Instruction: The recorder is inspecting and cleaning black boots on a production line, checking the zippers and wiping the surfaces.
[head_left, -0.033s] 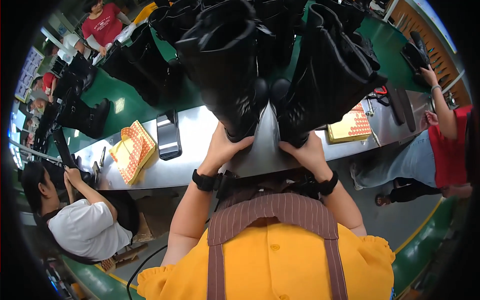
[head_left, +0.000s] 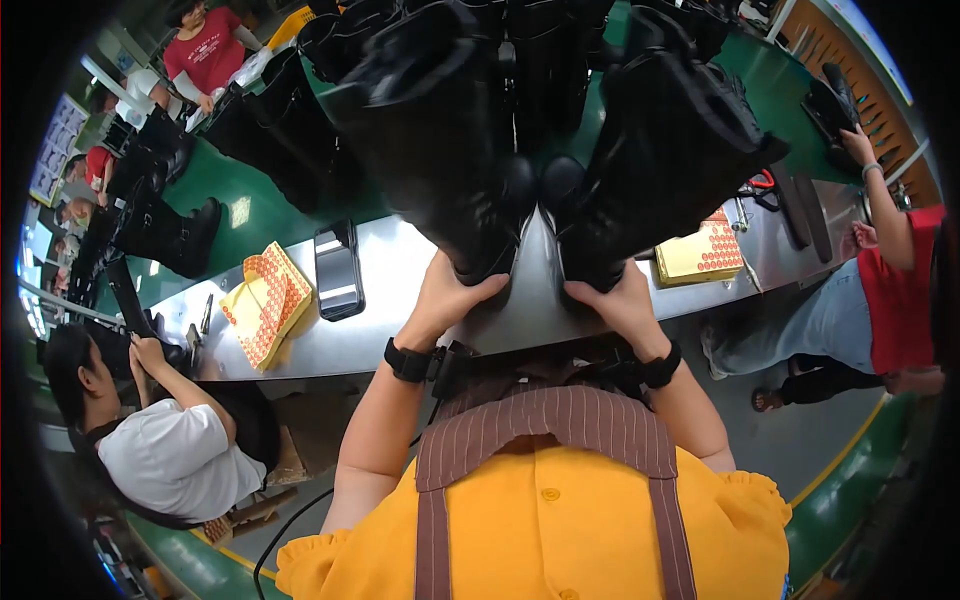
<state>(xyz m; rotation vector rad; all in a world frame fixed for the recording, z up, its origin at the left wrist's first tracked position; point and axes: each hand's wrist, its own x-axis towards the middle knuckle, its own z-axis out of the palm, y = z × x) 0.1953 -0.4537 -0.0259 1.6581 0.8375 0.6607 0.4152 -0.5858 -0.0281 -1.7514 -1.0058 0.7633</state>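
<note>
A pair of tall black boots stands upright on the metal bench top [head_left: 400, 240], toes angled toward each other. My left hand [head_left: 443, 300] is closed around the heel of the left boot [head_left: 430, 150], its thumb across the back. Around the heel of the right boot [head_left: 650, 150] my right hand [head_left: 622, 305] is closed the same way. Most of my fingers are hidden on the outer sides of the boots. The wide shafts lean outward, and their upper parts are smeared by motion.
To the left lie a dark phone-like tray [head_left: 338, 270] and a stack of yellow patterned sheets [head_left: 265, 305]; another stack [head_left: 700, 250] is at right, near red-handled scissors [head_left: 763, 185]. More black boots [head_left: 290, 130] crowd the green table. Co-workers [head_left: 180, 450] are on both sides.
Both boot shafts have shifted slightly and are blurrier now. My hands keep their hold on the heels, almost in the same place.
</note>
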